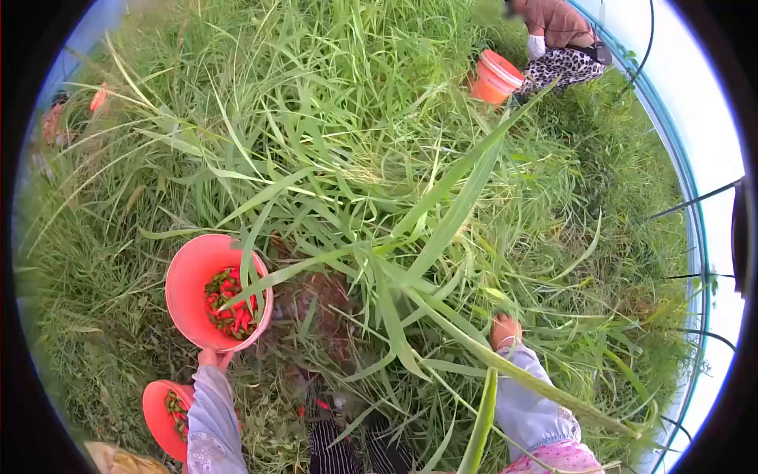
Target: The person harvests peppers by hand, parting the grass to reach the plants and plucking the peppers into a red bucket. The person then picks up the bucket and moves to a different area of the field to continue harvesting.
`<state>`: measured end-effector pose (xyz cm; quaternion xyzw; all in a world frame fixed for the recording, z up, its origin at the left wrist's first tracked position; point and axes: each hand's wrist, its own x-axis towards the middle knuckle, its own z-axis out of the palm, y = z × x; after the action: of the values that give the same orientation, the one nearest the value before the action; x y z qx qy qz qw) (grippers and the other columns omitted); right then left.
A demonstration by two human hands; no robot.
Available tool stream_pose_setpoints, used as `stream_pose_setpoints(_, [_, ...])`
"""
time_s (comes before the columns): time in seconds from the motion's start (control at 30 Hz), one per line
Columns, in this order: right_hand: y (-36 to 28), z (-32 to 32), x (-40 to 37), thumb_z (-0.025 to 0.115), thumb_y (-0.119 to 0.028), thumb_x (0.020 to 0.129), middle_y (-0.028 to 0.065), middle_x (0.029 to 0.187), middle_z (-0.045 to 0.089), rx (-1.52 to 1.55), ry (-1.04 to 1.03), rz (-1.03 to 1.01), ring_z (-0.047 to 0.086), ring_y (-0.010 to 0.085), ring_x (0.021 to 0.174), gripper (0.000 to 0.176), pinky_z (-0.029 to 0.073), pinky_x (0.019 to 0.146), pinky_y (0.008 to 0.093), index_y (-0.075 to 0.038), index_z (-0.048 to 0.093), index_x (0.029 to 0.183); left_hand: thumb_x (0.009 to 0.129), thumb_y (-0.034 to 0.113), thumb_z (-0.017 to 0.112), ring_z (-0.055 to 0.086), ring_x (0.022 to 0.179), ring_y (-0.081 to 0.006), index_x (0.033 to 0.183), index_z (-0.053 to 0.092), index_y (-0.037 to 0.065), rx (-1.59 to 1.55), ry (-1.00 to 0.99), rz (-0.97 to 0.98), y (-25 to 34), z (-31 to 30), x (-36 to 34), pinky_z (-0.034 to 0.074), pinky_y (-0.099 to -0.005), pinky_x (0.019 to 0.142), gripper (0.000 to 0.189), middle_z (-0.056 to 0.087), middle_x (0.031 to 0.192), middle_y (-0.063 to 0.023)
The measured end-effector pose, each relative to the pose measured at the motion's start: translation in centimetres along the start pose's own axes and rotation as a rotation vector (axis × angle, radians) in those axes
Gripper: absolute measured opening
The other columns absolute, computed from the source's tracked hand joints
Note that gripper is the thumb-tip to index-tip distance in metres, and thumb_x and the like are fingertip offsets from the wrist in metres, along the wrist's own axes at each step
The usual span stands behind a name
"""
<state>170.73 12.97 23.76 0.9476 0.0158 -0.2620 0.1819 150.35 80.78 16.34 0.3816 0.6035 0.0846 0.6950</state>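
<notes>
My left hand (214, 358) grips the near rim of a red-orange bucket (188, 286), its fingers closed on the edge. Inside the tilted bucket lies a heap of red chili peppers (234, 310) with green stems or green ones among them. My right hand (505, 330) reaches into the tall grass at the right. It looks closed, its fingertips hidden by leaves, and what it holds cannot be made out. Long green grass blades (454, 225) rise between my arms, and a thick stalk (513, 359) crosses in front of my right forearm.
A second bucket (155, 419) with peppers stands at the lower left, beside a pale sack (126, 460). At the far right a person (564, 47) crouches by another orange bucket (496, 79). Dense grass surrounds me; a plastic-covered wall with a blue pipe (695, 229) curves along the right.
</notes>
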Motion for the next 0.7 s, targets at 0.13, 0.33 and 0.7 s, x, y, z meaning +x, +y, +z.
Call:
stream_pose_setpoints(0.13, [-1.1,0.0,-1.9,0.043,-0.025,0.088,0.0136,0.121,0.052,0.036,0.243,-0.121,0.052,0.0298,0.109,0.036,0.043,0.087,0.0428,-0.014,0.051,0.12,0.076,0.003,0.047,0.061,0.085,-0.0254,0.104,0.055,0.004,-0.026,0.05,-0.086,-4.9,0.7,4.2,0.054,-0.0387,0.073,0.029,0.061,0.095,-0.0115])
stream_pose_setpoints(0.33, [-7.0,-5.5,-3.2,0.046,-0.026,0.084,0.015,0.133,0.039,-0.146,0.031,-0.103,0.036,0.0302,0.124,0.044,0.038,0.091,0.0437,-0.017,0.045,0.128,0.076,0.002,0.049,0.061,0.08,-0.0239,0.103,0.055,0.006,-0.044,-0.098,-0.196,-5.9,-3.4,5.0,0.053,-0.0375,0.066,0.028,0.061,0.091,-0.01])
stream_pose_setpoints(0.7, [-31.8,-13.5,-6.0,0.054,-0.028,0.085,0.019,0.125,0.046,-4.066,0.842,1.406,0.047,0.0294,0.116,0.046,0.034,0.101,0.0448,-0.002,0.047,0.122,0.083,0.026,0.054,0.055,0.062,-0.0201,0.103,0.054,0.014,0.377,0.043,-0.289,-4.4,-0.9,2.3,0.05,-0.0344,0.05,0.023,0.058,0.08,-0.005])
